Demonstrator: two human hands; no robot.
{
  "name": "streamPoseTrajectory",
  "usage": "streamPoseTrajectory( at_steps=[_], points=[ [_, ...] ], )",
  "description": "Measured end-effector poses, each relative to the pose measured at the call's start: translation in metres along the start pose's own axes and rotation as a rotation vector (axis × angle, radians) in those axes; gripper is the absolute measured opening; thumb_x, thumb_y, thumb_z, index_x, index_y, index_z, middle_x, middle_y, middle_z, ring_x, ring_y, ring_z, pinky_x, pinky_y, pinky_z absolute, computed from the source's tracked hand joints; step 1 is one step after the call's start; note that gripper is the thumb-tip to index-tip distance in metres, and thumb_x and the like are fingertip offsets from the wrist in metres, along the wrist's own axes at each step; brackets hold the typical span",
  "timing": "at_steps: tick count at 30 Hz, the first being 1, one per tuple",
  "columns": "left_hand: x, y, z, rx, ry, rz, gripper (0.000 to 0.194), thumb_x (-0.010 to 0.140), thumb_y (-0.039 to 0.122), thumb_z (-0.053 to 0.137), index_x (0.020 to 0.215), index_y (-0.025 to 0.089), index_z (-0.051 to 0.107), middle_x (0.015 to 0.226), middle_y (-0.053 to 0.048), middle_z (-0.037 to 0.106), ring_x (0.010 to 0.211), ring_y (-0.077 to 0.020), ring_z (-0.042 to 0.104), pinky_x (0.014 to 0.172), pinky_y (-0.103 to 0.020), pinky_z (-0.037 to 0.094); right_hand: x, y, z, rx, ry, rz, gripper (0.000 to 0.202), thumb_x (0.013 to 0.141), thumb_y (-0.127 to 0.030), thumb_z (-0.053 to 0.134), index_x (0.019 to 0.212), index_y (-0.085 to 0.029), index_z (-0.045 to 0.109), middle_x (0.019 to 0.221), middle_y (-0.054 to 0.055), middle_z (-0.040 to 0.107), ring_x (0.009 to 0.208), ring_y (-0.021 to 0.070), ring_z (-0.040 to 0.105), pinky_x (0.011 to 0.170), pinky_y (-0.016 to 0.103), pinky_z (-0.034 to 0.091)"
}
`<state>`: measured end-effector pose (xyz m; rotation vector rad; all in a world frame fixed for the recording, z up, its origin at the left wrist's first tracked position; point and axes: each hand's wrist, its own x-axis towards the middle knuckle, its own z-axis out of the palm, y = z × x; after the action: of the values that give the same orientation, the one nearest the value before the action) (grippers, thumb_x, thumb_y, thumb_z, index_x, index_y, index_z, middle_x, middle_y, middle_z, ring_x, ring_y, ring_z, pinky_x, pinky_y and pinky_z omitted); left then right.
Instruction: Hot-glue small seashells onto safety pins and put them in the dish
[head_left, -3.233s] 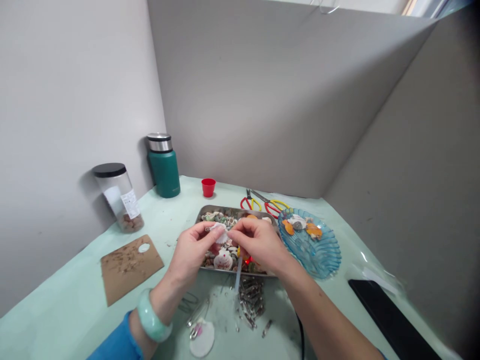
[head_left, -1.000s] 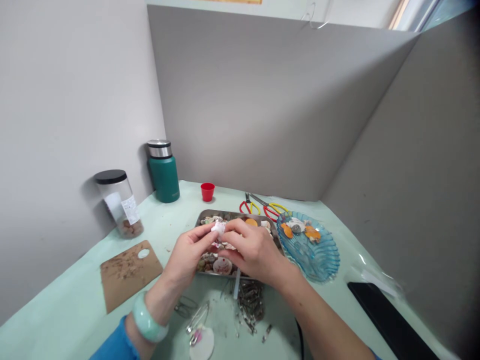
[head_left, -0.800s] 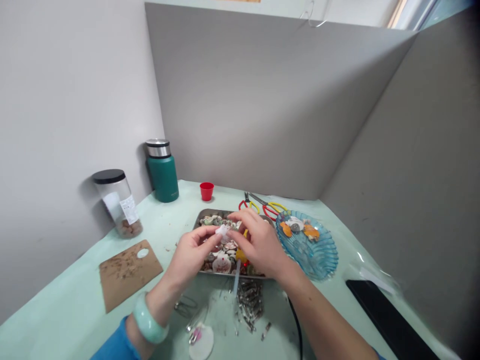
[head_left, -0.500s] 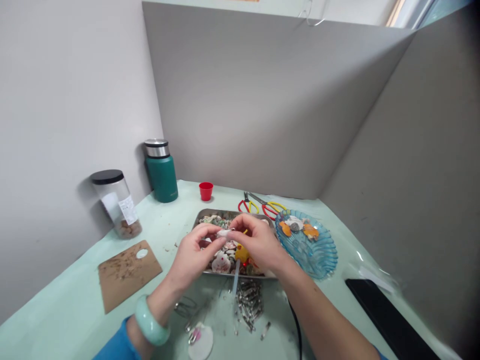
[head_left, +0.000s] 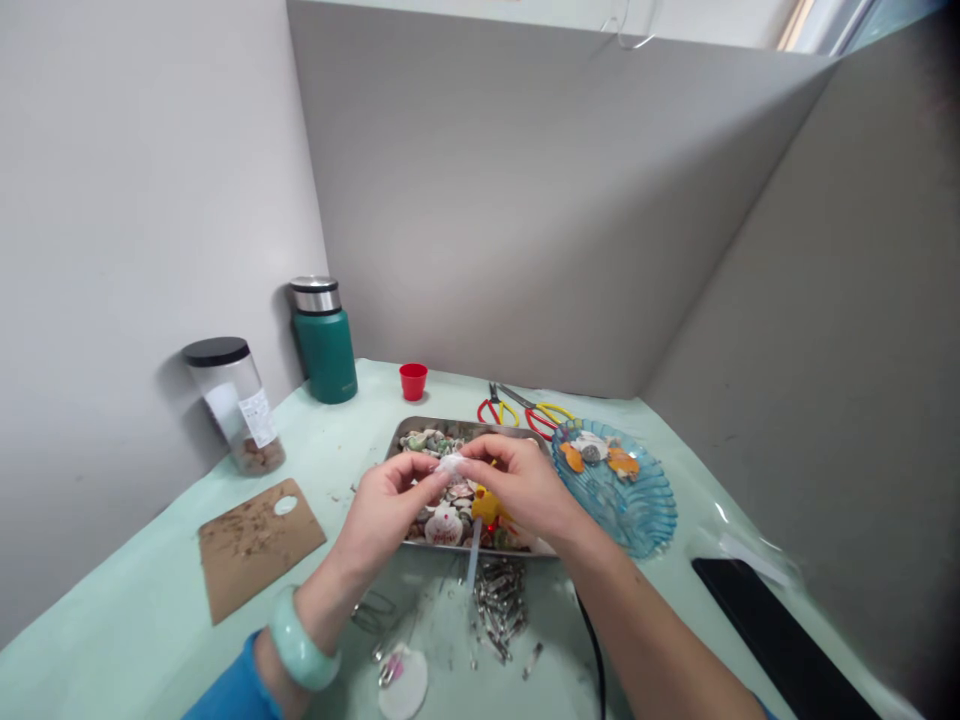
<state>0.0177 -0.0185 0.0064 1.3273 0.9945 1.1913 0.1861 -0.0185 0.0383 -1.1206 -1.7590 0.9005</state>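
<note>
My left hand (head_left: 390, 503) and my right hand (head_left: 521, 485) pinch a small white piece (head_left: 451, 464) between them, each with thumb and fingers on one side of it. It looks like a shell, though it is too small to be sure. Both hands are above a metal tray (head_left: 396, 434) of shells and small ornaments. In the tray, a yellow glue gun or similar tool (head_left: 486, 506) with a pale stick (head_left: 474, 555) lies close to my right hand. A pile of metal pins (head_left: 501, 600) is in front of the tray.
A blue glass plate (head_left: 622, 510) with orange and white pieces is at the right, near scissors (head_left: 536, 412). A red cup (head_left: 413, 382), green bottle (head_left: 328, 350), jar (head_left: 238, 410) and cardboard (head_left: 259, 550) stand or lie left. A white disc (head_left: 405, 688) lies in front, a black slab (head_left: 780, 640) right.
The white piece has been turned between my fingers and now shows a broader face. My hands remain in nearly the same place.
</note>
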Motion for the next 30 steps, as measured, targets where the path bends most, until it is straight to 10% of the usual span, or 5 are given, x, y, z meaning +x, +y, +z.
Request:
streamPoseTrajectory(
  at_steps=[30],
  points=[
    [0.004,0.0,-0.005,-0.076,0.121,-0.029,0.023,0.07,0.037,0.067,0.079,0.016,0.066,0.056,0.002,0.057,0.056,-0.012,0.051,0.058,-0.023,0.04,0.003,-0.001,-0.009,0.096,0.084,0.136,0.014,0.074,-0.022,0.057,0.064,-0.015,0.062,0.059,0.0,0.058,0.052,0.0094,0.05,0.052,0.024,0.042]
  ],
)
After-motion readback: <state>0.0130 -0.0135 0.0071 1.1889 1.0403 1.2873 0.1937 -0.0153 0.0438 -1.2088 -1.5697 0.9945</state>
